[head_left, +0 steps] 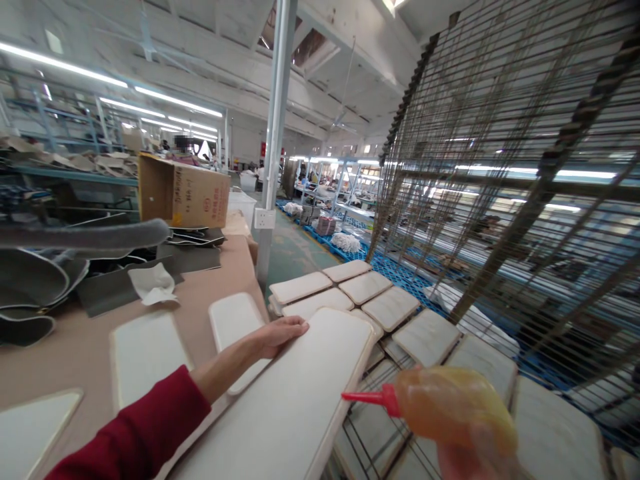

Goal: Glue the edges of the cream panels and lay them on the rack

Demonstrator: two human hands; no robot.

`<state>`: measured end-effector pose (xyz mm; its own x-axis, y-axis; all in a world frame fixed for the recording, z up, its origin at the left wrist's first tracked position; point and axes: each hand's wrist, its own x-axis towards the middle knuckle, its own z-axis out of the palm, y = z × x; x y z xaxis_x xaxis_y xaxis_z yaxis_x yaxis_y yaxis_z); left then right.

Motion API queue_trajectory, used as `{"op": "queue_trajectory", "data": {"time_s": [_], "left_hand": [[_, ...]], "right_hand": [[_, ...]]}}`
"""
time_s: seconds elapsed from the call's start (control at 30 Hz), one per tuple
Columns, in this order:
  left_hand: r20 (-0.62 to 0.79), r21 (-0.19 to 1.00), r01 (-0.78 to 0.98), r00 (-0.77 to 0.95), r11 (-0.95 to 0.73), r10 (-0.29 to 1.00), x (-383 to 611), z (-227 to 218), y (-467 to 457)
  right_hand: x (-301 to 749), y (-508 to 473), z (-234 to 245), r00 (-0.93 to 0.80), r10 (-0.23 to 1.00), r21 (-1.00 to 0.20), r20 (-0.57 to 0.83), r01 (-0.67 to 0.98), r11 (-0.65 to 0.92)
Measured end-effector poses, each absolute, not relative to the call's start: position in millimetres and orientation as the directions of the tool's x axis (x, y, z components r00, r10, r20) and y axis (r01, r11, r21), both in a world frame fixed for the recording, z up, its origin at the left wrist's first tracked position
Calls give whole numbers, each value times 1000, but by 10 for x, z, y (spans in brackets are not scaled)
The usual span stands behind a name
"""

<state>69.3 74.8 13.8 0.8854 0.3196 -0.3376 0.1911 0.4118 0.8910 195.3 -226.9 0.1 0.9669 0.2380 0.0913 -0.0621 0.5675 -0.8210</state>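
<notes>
My left hand (280, 333), in a dark red sleeve, grips the far left edge of a long white padded panel (300, 400) that reaches from the table's edge out over a wire shelf. My right hand (465, 460) shows only at the bottom edge, closed round a soft yellow squeeze bottle (450, 407) with a red nozzle that points left over the panel's right side.
More white panels lie on the brown table (90, 353) and on the wire shelf (380, 433) at right. A tall wire rack (525, 200) rises at right. A cardboard box (183, 193), dark cut pieces and a steel post (275, 147) stand behind. Another person is far off.
</notes>
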Motion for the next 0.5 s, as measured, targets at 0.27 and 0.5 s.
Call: {"op": "queue_trajectory", "data": {"time_s": [0.27,0.5], "left_hand": [[-344,890,192,879,414,331,768,102,778],[-340,891,192,883,411,323,823,135,823]], "right_hand": [[1983,-2316,-130,958,280,-825,64,-107,555],[1693,-2198,165,950,283,-858,128,-36,512]]}}
